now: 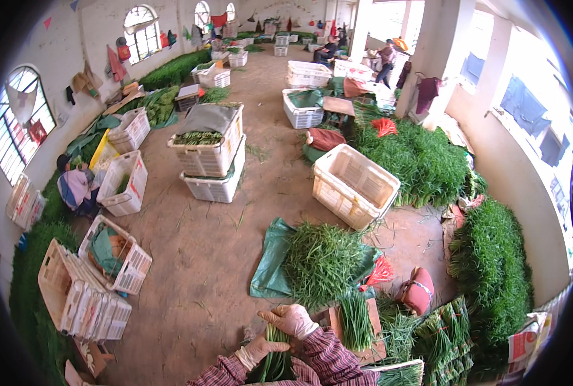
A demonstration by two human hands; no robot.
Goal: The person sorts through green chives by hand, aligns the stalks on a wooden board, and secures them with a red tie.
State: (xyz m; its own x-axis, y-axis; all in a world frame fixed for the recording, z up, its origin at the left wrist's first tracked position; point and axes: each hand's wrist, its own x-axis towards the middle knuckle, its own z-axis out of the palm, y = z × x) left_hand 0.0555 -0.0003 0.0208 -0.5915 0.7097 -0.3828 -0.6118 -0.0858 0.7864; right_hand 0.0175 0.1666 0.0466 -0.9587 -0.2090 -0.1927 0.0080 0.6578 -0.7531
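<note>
Both my hands wear pale gloves and close around a bunch of long green stalks (274,364) that look like chives. My left hand (262,346) grips the bunch lower down, with the leaves hanging towards my lap. Above it, my right hand (291,321) wraps the upper, paler end. To the right, a loose sheaf of green stalks (355,322) lies on a brown board (377,333). Ahead of my hands, a large heap of loose greens (324,260) rests on a green plastic sheet (272,265). A bundle of red ties (379,273) lies at its right edge.
Tied green bunches (443,333) are stacked at the right, near a red cushion (417,292). An open white plastic crate (356,186) stands beyond the heap. Stacked filled crates (209,154) stand mid-floor. A seated person (76,186) is at the left, beside crates (123,183). Other people sit farther back.
</note>
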